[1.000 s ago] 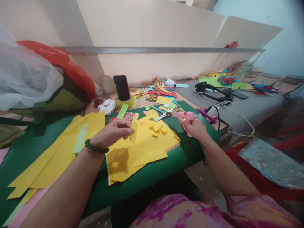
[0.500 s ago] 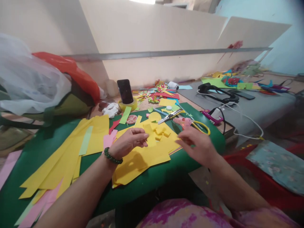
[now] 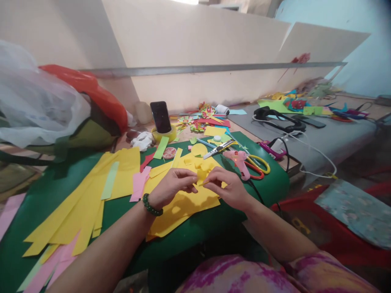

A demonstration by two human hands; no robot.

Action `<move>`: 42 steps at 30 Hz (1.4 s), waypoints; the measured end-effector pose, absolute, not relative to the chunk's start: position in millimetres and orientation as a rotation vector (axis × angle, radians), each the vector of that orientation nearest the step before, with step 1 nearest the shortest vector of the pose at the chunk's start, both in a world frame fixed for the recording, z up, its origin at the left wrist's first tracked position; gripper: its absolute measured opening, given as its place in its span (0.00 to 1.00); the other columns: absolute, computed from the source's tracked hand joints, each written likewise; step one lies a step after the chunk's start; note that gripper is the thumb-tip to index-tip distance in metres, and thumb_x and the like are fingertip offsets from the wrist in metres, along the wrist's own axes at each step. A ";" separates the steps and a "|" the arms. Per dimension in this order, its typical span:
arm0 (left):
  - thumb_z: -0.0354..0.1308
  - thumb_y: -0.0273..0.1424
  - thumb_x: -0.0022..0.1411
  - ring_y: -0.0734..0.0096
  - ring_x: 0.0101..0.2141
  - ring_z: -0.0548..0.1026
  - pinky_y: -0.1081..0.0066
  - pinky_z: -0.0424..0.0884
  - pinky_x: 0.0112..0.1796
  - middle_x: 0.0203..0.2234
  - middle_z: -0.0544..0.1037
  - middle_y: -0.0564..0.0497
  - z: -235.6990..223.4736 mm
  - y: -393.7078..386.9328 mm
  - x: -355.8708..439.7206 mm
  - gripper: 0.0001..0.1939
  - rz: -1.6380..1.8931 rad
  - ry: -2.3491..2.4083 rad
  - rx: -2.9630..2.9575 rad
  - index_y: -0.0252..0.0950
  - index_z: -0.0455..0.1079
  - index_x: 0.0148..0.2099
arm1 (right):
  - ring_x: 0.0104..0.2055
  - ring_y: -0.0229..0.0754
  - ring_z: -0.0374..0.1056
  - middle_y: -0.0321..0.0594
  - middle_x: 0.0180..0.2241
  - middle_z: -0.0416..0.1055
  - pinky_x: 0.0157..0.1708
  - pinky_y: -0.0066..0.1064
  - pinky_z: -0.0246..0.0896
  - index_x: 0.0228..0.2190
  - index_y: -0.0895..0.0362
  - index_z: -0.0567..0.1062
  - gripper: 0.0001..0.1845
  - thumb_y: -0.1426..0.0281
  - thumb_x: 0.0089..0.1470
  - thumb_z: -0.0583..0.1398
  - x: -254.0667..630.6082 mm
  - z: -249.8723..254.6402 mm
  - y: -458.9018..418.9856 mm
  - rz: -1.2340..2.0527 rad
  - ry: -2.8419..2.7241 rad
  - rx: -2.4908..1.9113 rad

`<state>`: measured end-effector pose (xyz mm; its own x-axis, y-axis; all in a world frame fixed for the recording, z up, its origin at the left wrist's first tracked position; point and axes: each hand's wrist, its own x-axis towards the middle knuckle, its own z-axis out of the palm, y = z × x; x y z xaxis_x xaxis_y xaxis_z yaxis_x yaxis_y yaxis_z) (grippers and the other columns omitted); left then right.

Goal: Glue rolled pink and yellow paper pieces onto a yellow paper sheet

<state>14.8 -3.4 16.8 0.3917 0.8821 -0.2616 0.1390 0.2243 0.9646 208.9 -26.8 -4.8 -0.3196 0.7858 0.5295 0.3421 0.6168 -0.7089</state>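
Note:
My left hand (image 3: 175,183), with a green bead bracelet at the wrist, pinches a small piece of yellow paper (image 3: 200,176). From the other side, the thumb and fingers of my right hand (image 3: 226,185) close on the same piece. Both hands hover over a stack of yellow paper sheets (image 3: 183,211), whose colour blends with the piece, so its outline is hard to make out. Just beyond the right hand lies a pink glue gun (image 3: 240,160). A craft knife (image 3: 218,149) and a yellow paper circle (image 3: 198,150) sit behind the hands.
Long yellow paper strips (image 3: 82,199) spread over the green work surface (image 3: 180,248) at left. Scissors with red and yellow handles (image 3: 261,162) lie at right. A phone (image 3: 160,117) leans upright in a tape roll (image 3: 165,135). Plastic bags (image 3: 39,101) bulge at far left.
My right hand has moved left from beside the glue gun to the yellow paper piece and now pinches it. My left hand has shifted slightly right, still holding the piece.

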 end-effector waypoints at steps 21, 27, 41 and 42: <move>0.62 0.33 0.45 0.72 0.22 0.77 0.77 0.71 0.26 0.18 0.76 0.53 19.7 -10.0 21.5 0.07 0.725 1.105 1.438 0.33 0.74 0.25 | 0.22 0.32 0.50 0.30 0.18 0.58 0.22 0.27 0.45 0.18 0.57 0.68 0.22 0.53 0.41 0.66 203.2 -9.7 -17.5 1.125 -1.490 -1.175; 0.61 0.33 0.47 0.72 0.22 0.77 0.77 0.70 0.25 0.19 0.77 0.53 18.1 -9.8 21.7 0.07 0.734 1.098 1.468 0.34 0.75 0.25 | 0.22 0.33 0.51 0.31 0.18 0.59 0.23 0.28 0.47 0.19 0.57 0.68 0.21 0.53 0.42 0.65 201.5 -12.1 -16.4 1.098 -1.482 -1.192; 0.59 0.32 0.49 0.73 0.22 0.77 0.77 0.71 0.26 0.21 0.79 0.51 14.5 -9.3 20.5 0.08 0.705 1.075 1.560 0.33 0.77 0.27 | 0.31 0.38 0.67 0.34 0.28 0.69 0.33 0.33 0.64 0.28 0.55 0.66 0.21 0.58 0.39 0.69 199.3 -12.4 -16.7 1.187 -1.374 -1.070; 0.59 0.31 0.49 0.73 0.22 0.77 0.77 0.71 0.26 0.21 0.79 0.51 14.2 -9.2 20.7 0.08 0.697 1.074 1.565 0.33 0.77 0.27 | 0.32 0.39 0.68 0.34 0.28 0.70 0.34 0.33 0.65 0.29 0.54 0.65 0.22 0.58 0.39 0.69 198.9 -11.8 -17.2 1.217 -1.359 -1.061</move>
<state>20.7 -9.2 14.2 0.4243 0.9006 -0.0945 0.2801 -0.0313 0.9595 198.9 -17.2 -11.8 -0.1307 0.9849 0.1139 -0.0049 0.1142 -0.9934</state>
